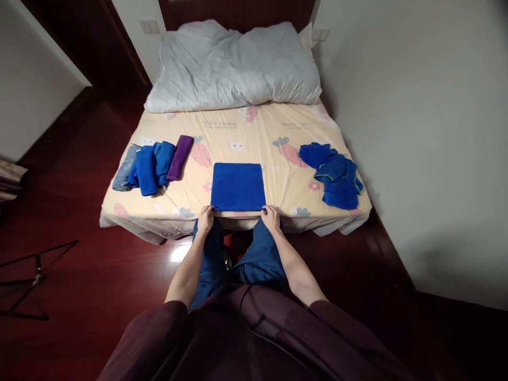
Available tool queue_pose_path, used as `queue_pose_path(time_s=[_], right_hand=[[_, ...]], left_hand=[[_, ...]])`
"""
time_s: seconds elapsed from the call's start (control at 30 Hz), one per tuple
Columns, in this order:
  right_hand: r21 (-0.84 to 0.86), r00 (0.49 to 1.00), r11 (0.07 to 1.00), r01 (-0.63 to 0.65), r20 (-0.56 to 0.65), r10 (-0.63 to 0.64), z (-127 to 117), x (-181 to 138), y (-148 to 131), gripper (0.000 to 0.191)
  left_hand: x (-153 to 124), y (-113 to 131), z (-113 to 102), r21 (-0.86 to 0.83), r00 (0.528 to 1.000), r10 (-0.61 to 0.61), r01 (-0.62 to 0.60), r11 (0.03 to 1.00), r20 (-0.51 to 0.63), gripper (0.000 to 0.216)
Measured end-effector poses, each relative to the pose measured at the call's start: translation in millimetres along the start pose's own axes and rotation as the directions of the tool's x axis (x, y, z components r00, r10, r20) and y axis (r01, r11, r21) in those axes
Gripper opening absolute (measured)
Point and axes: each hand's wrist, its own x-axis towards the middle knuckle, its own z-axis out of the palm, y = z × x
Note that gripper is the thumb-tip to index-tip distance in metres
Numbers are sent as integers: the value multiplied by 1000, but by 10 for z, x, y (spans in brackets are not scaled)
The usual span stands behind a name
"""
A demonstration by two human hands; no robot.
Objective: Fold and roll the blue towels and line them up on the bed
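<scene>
A blue towel point(238, 186) lies flat and square on the bed point(278, 132), near its front edge. My left hand point(205, 218) pinches the towel's near left corner. My right hand point(271, 216) pinches the near right corner. Both hands have their fingers closed on the towel's front edge.
A row of rolled towels point(153, 165), blue, grey and purple, lies at the bed's left. A loose pile of blue towels point(333, 174) sits at the right. A grey duvet point(234, 66) is bunched at the head. A white wall stands to the right, dark wood floor around.
</scene>
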Motion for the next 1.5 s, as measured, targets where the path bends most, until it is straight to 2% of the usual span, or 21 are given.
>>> queue_pose_path(time_s=[0.1, 0.2, 0.33, 0.43, 0.57, 0.7, 0.87, 1.0, 1.2, 1.3, 1.4, 1.5], right_hand=[[31, 999, 999, 24, -22, -23, -37, -50, -10, 29], [123, 996, 988, 90, -4, -90, -48, -25, -7, 37], [180, 990, 980, 79, 100, -98, -37, 52, 12, 46], [189, 986, 981, 44, 150, -73, -15, 94, 50, 46], [272, 996, 962, -34, 94, 8, 34, 116, 134, 36], [356, 993, 927, -118, 41, 111, 96, 124, 220, 27], [436, 977, 881, -182, -19, 212, 162, 151, 294, 32], [490, 961, 841, -229, -21, 274, 205, 182, 340, 42], [487, 951, 841, -236, -60, 302, 244, 195, 375, 49], [467, 962, 856, -223, -38, 271, 241, 182, 374, 49], [403, 966, 886, -227, -26, 259, 218, 169, 349, 48], [319, 953, 908, -271, -45, 300, 186, 168, 295, 47]], left_hand=[[-59, 4, -22, -68, 999, 25, -27, 997, -29, 42], [-50, -16, -31, -125, 998, 55, -55, 991, -11, 44], [24, -64, -20, -166, 997, 41, -30, 986, 61, 48], [83, -121, 5, -201, 997, 23, -7, 980, 76, 48], [136, -197, 33, -237, 997, -50, 64, 969, 62, 43], [142, -174, 26, -308, 991, -125, 132, 942, 44, 28], [105, -26, 21, -375, 985, -168, 143, 916, -33, 29], [115, 25, 53, -424, 984, -165, 124, 897, -63, 29], [173, -22, 79, -366, 978, -198, 161, 916, -64, 27], [182, -43, 88, -325, 968, -234, 194, 926, -88, 25], [186, -48, 104, -285, 960, -261, 224, 932, -101, 24], [194, -34, 121, -242, 952, -287, 255, 936, -110, 24]])
